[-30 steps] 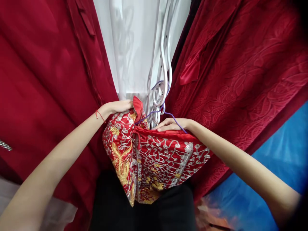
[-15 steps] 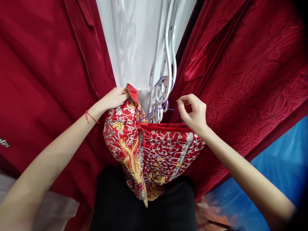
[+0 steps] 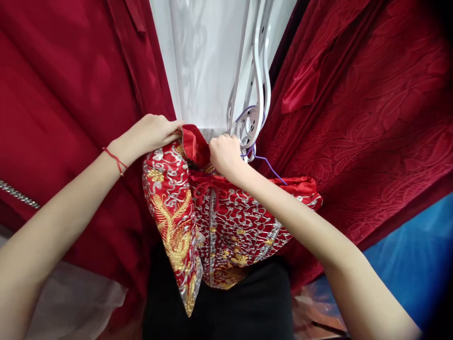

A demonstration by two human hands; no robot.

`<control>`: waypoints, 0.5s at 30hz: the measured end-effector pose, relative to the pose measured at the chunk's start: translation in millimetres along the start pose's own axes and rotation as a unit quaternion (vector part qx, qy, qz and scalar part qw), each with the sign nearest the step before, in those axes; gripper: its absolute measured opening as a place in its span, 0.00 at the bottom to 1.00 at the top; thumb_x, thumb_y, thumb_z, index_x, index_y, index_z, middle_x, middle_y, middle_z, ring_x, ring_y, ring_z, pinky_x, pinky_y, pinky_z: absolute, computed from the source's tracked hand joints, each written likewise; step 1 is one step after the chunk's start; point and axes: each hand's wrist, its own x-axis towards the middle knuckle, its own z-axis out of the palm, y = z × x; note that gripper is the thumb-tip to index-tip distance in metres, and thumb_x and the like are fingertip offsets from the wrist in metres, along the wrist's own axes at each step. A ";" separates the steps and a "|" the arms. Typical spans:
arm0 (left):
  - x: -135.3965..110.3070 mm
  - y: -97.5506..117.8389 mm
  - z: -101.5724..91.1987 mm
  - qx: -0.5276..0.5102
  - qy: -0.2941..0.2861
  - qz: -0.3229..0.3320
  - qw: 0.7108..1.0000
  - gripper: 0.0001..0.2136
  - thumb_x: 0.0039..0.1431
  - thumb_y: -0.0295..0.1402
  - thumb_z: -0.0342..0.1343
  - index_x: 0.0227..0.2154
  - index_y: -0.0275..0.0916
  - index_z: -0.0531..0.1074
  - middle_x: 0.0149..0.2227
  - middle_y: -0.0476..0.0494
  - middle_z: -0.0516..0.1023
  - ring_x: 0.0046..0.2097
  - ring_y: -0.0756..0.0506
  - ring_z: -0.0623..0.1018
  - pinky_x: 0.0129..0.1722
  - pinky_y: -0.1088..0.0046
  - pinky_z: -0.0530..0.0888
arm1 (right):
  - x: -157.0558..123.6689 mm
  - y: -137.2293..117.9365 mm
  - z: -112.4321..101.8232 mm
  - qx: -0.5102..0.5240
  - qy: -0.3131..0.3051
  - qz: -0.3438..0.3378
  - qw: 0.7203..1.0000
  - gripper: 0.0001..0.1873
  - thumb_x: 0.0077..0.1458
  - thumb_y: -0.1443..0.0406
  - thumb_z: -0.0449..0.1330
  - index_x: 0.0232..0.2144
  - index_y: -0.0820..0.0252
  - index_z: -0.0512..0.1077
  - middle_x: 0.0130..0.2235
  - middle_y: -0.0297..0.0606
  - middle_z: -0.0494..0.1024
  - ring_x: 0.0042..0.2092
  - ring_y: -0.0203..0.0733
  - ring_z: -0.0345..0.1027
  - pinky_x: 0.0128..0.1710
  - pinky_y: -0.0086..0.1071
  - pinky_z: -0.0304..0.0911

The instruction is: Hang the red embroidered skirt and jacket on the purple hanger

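Observation:
A red garment (image 3: 173, 208), thickly embroidered in gold and silver, droops on the left with a pointed lower corner. My left hand (image 3: 155, 134), a red string round its wrist, is closed on its top edge, where plain red lining folds outward. My right hand (image 3: 225, 153) is closed at the other side of that lining; its fingertips are hidden. Beneath my right forearm hangs a matching embroidered part (image 3: 240, 226) with a red top band; whether it is a separate piece I cannot tell. A thin purple hanger (image 3: 271, 169) runs from this band towards a white scrolled rack (image 3: 259, 71).
Large dark red garments hang on the left (image 3: 63, 85) and on the right (image 3: 354, 118). White fabric (image 3: 205, 61) fills the gap behind the rack. Shiny blue material (image 3: 414, 250) lies at the lower right, and whitish sheeting (image 3: 78, 302) at the lower left.
My right hand has moved left from beside the hanger to the garment's lining. My left hand has shifted slightly left and up, drawing the left part of the garment away from the banded part.

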 end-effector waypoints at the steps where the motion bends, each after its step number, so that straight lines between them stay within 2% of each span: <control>1: -5.0 -4.4 1.1 0.034 -0.009 0.013 0.999 0.16 0.65 0.37 0.45 0.47 0.38 0.75 0.27 0.42 0.76 0.30 0.44 0.74 0.34 0.67 0.62 | 2.6 4.1 -1.8 0.001 0.007 -0.001 1.000 0.18 0.62 0.76 0.48 0.41 0.71 0.79 0.39 0.57 0.81 0.45 0.51 0.74 0.42 0.40 0.59; 3: -12.6 -11.6 4.3 0.074 -0.018 0.036 0.996 0.16 0.67 0.38 0.45 0.46 0.40 0.75 0.29 0.43 0.77 0.30 0.45 0.73 0.32 0.68 0.61 | 6.4 12.4 -3.4 0.002 0.033 -0.008 0.999 0.19 0.63 0.75 0.47 0.44 0.70 0.77 0.39 0.56 0.80 0.45 0.51 0.74 0.43 0.40 0.59; 6: -16.2 -19.8 10.5 0.064 -0.022 0.039 0.997 0.14 0.65 0.41 0.49 0.46 0.41 0.75 0.34 0.42 0.80 0.33 0.45 0.75 0.34 0.69 0.63 | 9.5 20.9 -1.6 0.012 0.060 -0.006 0.998 0.20 0.65 0.74 0.45 0.49 0.70 0.74 0.40 0.55 0.80 0.43 0.50 0.74 0.43 0.41 0.60; 8: -14.9 -24.6 14.0 0.009 -0.049 0.015 0.999 0.16 0.62 0.43 0.52 0.46 0.41 0.76 0.37 0.41 0.81 0.38 0.43 0.78 0.38 0.70 0.66 | 9.5 24.3 0.8 0.026 0.055 0.009 0.998 0.19 0.65 0.73 0.44 0.51 0.70 0.72 0.40 0.55 0.80 0.40 0.49 0.74 0.40 0.40 0.61; 10: -13.1 -25.6 14.6 -0.086 -0.110 0.005 0.990 0.19 0.59 0.44 0.54 0.48 0.41 0.76 0.41 0.42 0.82 0.43 0.42 0.79 0.43 0.70 0.69 | 7.8 26.7 2.6 0.042 0.042 0.016 0.998 0.19 0.66 0.71 0.45 0.50 0.71 0.72 0.41 0.56 0.80 0.39 0.49 0.74 0.38 0.38 0.61; 13: -10.5 -9.9 8.1 -0.221 -0.178 0.031 0.958 0.28 0.57 0.45 0.53 0.59 0.37 0.68 0.50 0.40 0.80 0.50 0.41 0.78 0.49 0.69 0.70 | 3.3 27.8 2.5 0.052 0.033 0.014 0.998 0.18 0.67 0.68 0.45 0.47 0.72 0.72 0.42 0.57 0.79 0.39 0.49 0.74 0.37 0.37 0.61; 15: -7.2 12.8 2.3 -0.269 -0.151 0.032 0.951 0.32 0.57 0.46 0.54 0.62 0.35 0.63 0.53 0.37 0.77 0.53 0.41 0.76 0.50 0.69 0.70 | 0.9 26.0 0.3 0.049 0.034 0.012 0.998 0.19 0.67 0.67 0.45 0.47 0.72 0.72 0.41 0.57 0.79 0.39 0.49 0.73 0.37 0.38 0.61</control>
